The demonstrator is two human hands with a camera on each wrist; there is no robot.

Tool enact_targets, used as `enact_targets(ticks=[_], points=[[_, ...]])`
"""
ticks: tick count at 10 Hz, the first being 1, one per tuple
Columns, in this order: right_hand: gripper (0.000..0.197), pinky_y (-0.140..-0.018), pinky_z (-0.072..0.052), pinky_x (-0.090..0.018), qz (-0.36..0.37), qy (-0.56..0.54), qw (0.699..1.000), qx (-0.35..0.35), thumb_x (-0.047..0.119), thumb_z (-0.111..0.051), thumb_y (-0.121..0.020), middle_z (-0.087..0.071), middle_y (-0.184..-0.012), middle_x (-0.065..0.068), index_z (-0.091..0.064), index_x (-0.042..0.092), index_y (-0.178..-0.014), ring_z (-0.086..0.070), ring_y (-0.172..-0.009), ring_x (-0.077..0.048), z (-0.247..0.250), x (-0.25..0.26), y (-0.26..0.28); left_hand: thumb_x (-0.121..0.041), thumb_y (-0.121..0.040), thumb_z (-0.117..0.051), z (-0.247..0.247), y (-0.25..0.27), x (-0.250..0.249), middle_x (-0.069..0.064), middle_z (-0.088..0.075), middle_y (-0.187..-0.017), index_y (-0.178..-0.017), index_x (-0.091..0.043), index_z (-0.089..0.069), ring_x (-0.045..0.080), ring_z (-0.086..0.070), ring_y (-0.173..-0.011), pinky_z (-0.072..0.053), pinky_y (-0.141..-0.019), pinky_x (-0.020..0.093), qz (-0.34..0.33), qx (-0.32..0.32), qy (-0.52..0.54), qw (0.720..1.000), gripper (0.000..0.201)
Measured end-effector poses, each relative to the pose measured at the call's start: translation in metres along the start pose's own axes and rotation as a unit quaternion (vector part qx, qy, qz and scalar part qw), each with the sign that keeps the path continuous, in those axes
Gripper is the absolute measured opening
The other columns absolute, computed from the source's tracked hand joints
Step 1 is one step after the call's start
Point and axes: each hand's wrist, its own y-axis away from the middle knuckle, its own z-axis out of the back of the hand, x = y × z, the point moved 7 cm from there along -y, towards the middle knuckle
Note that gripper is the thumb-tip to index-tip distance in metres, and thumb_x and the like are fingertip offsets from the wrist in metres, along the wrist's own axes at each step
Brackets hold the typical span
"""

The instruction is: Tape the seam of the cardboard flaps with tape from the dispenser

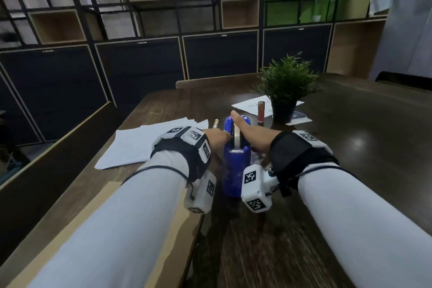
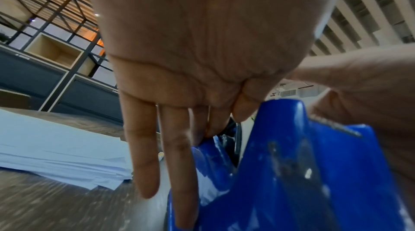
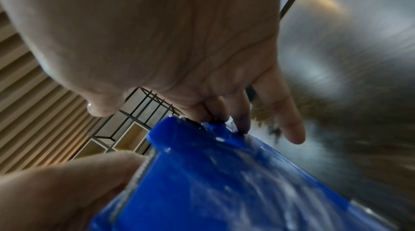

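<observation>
One blue tape dispenser [image 1: 235, 159] stands on the dark wooden tabletop [image 1: 350, 147], between the person's two hands. The left hand [image 1: 216, 139] is at the dispenser's left side; in the left wrist view its four fingers [image 2: 143, 146] hang straight down beside the blue body, gripping nothing. The right hand [image 1: 251, 135] lies over the dispenser's right side with its thumb stretched forward above the tape roll [image 1: 236, 134]; in the right wrist view its fingers [image 3: 289, 119] reach down the far side, fairly straight, and whether this grip actually closes on the body cannot be told. One piece of cardboard [image 1: 98, 213] lies at the near left, under the left forearm. Farther back sit one stack of white paper [image 1: 140, 145], one pen [image 1: 215, 122], one small reddish tube [image 1: 261, 112] and one potted plant [image 1: 286, 86].
</observation>
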Motion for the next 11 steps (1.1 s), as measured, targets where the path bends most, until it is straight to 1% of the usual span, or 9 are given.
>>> enact_targets(ticks=[1, 2, 3, 4, 5, 7, 8, 10, 11], points=[[0.117, -0.077, -0.044, -0.031, -0.015, -0.034, 0.999, -0.002, 0.099, -0.017, -0.055, -0.062, -0.118, -0.01, -0.058, 0.011, -0.12, -0.06, -0.091, -0.022, 0.006, 0.002, -0.024, -0.022, -0.105, -0.029, 0.004, -0.021, -0.007, 0.023, -0.049, -0.139, -0.136, 0.004, -0.043, 0.034, -0.051, -0.123, -0.044, -0.091, 0.032, -0.027, 0.002, 0.006, 1.0, 0.044], [0.135, -0.09, -0.044, -0.038, 0.006, -0.03, 0.999, -0.014, 0.103, -0.019, -0.03, -0.063, -0.118, -0.015, -0.059, 0.011, -0.121, -0.062, -0.107, -0.032, 0.017, 0.0, -0.073, -0.018, -0.105, -0.028, 0.008, -0.036, -0.011, 0.023, -0.048, -0.14, -0.137, 0.005, -0.043, 0.034, -0.051, -0.12, -0.047, -0.079, 0.03, -0.027, 0.0, 0.001, 1.0, 0.042], [0.112, -0.078, -0.04, -0.033, 0.018, -0.013, 1.0, -0.02, 0.096, -0.016, -0.056, -0.06, -0.122, -0.017, -0.06, 0.014, -0.118, -0.058, -0.106, -0.03, 0.02, 0.005, -0.081, -0.01, -0.104, -0.03, 0.011, -0.051, -0.012, 0.024, -0.049, -0.138, -0.135, 0.006, -0.044, 0.035, -0.049, -0.125, -0.042, -0.1, 0.037, -0.033, -0.029, -0.02, 0.999, 0.038], [0.092, -0.079, -0.042, -0.033, 0.011, 0.003, 0.999, -0.039, 0.09, -0.018, -0.071, -0.064, -0.101, -0.016, -0.063, 0.013, -0.093, -0.057, -0.084, -0.025, 0.028, 0.006, -0.091, -0.009, -0.101, -0.033, 0.008, -0.075, -0.011, 0.024, -0.058, -0.123, -0.121, 0.005, -0.055, 0.033, -0.062, -0.098, -0.05, -0.086, 0.038, -0.036, -0.04, -0.002, 0.999, 0.032], [0.087, -0.098, -0.044, -0.036, 0.022, 0.044, 0.996, -0.069, 0.08, -0.02, -0.082, -0.062, -0.112, -0.018, -0.061, 0.009, -0.109, -0.058, -0.098, -0.028, 0.034, 0.008, -0.103, -0.026, -0.103, -0.023, 0.009, -0.092, -0.014, 0.025, -0.062, -0.118, -0.118, 0.004, -0.058, 0.036, -0.062, -0.106, -0.047, -0.098, 0.041, -0.05, -0.053, 0.032, 0.997, 0.048], [0.118, -0.091, -0.048, -0.033, 0.013, 0.002, 0.998, -0.055, 0.096, -0.024, -0.057, -0.065, -0.11, -0.008, -0.054, 0.01, -0.132, -0.062, -0.098, -0.019, 0.031, 0.0, -0.116, -0.024, -0.104, -0.031, 0.008, -0.098, -0.006, 0.021, -0.042, -0.144, -0.141, 0.001, -0.038, 0.035, -0.047, -0.128, -0.036, -0.108, 0.041, -0.082, -0.046, -0.017, 0.995, 0.046], [0.139, -0.109, -0.036, -0.04, 0.038, 0.067, 0.996, -0.036, 0.103, -0.009, -0.04, -0.054, -0.136, -0.014, -0.052, 0.011, -0.135, -0.053, -0.121, -0.028, 0.026, -0.006, -0.124, -0.011, -0.102, -0.034, 0.011, -0.079, -0.007, 0.015, -0.03, -0.153, -0.15, -0.008, -0.021, 0.031, -0.043, -0.133, -0.032, -0.109, 0.036, -0.107, -0.027, -0.029, 0.994, 0.05], [0.096, -0.117, -0.019, -0.035, 0.146, 0.188, 0.966, -0.101, 0.082, -0.016, -0.077, 0.011, -0.16, 0.008, -0.005, 0.026, -0.154, -0.007, -0.148, -0.011, 0.022, 0.022, -0.004, -0.027, -0.101, -0.036, 0.031, 0.007, 0.029, -0.006, -0.025, -0.157, -0.151, -0.028, -0.019, 0.013, -0.032, -0.14, -0.025, -0.11, 0.023, -0.143, -0.041, -0.157, 0.976, 0.053], [0.094, -0.119, -0.011, -0.036, 0.134, 0.285, 0.948, 0.033, 0.082, -0.001, -0.077, 0.016, -0.158, 0.01, -0.01, 0.029, -0.154, 0.007, -0.145, -0.009, -0.019, 0.027, 0.055, -0.032, -0.1, -0.037, 0.029, 0.065, 0.058, -0.01, -0.016, -0.16, -0.151, -0.031, -0.018, 0.009, -0.029, -0.141, -0.025, -0.111, 0.021, -0.116, 0.0, -0.173, 0.978, 0.054]])
